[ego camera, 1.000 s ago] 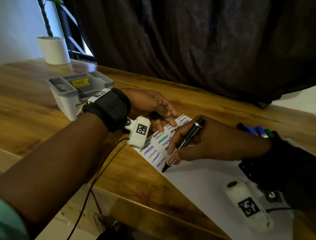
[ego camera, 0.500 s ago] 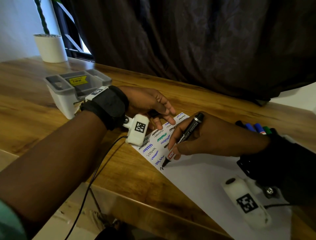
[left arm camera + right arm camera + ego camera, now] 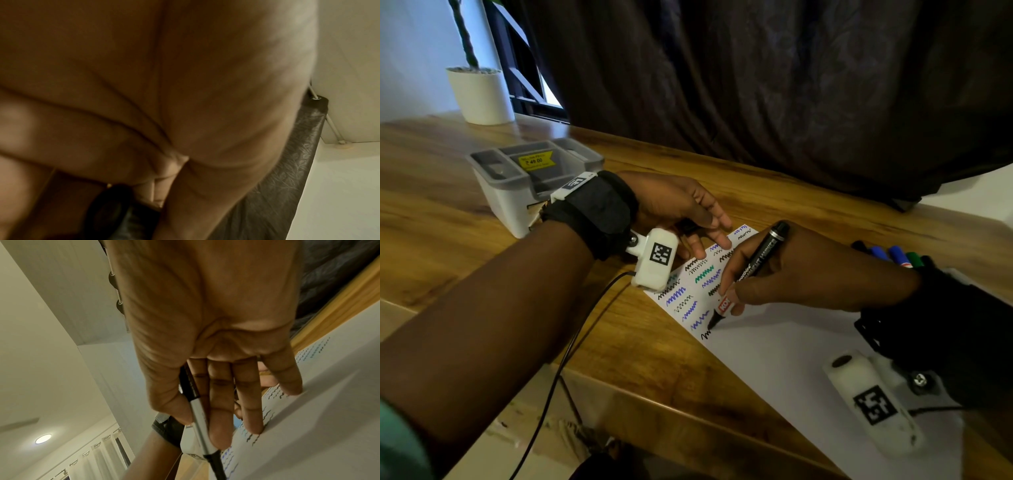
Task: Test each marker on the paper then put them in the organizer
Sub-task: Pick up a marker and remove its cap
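Note:
My right hand grips an uncapped black marker like a pen. Its tip touches the white paper at the end of a fresh black zigzag, below rows of black, blue, purple and green squiggles. The right wrist view shows the marker pinched between thumb and fingers over the paper. My left hand rests its fingertips on the paper's far corner and pinches a black cap, a dark blur in the left wrist view. The grey organizer stands behind my left wrist.
Several capped markers, blue, green and black, lie beyond my right wrist. A white plant pot sits at the far left of the wooden table. A dark curtain hangs behind. A cable runs off the table's near edge.
The marker tip has come down on the paper and drawn a short black zigzag below the earlier rows. My left hand has stayed on the paper's corner.

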Demonstrator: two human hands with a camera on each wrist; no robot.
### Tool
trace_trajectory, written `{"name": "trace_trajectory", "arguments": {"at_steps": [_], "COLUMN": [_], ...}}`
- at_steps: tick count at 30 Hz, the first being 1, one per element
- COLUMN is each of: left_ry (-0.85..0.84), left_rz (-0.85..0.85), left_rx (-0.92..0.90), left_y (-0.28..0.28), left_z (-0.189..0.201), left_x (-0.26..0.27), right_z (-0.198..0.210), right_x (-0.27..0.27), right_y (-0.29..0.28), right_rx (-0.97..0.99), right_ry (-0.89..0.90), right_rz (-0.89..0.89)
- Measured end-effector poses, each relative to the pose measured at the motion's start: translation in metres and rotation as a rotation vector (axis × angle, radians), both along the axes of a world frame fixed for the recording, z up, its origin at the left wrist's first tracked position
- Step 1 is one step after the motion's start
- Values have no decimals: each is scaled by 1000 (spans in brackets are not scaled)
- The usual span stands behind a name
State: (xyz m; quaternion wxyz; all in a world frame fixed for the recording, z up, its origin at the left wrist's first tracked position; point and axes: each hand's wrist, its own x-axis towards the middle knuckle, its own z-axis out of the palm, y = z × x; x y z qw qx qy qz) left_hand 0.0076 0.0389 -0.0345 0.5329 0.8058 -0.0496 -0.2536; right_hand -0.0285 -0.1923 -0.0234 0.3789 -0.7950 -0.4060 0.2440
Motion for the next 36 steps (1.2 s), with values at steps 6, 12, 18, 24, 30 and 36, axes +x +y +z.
{"name": "trace_trajectory", "arguments": {"at_steps": [6,12,18,24,30,36], "left_ry": [9,10,10,2,4,-19], "left_rz": [6,8,9,14,-4,-15], "left_rx": [-11,-10,-15,-20,-20,-5], "left_y": [0,0,0,-1,0,1], "left_z": [1,2,2,1,1,3], "left_x": [-1,0,-1,-1,-1,-1], "right_z": [0,1,1,-1,-3,-4], "right_x": [1,3,5,8,11,18], "right_y": [-1,0,0,-2,-4,-5], "right_rx": [-17,-12,-1,7,16,43], "right_ry": [-7,4,1,-26,11,25], "right_rz": [-12,-20,-17,-43,-48,-97]}}
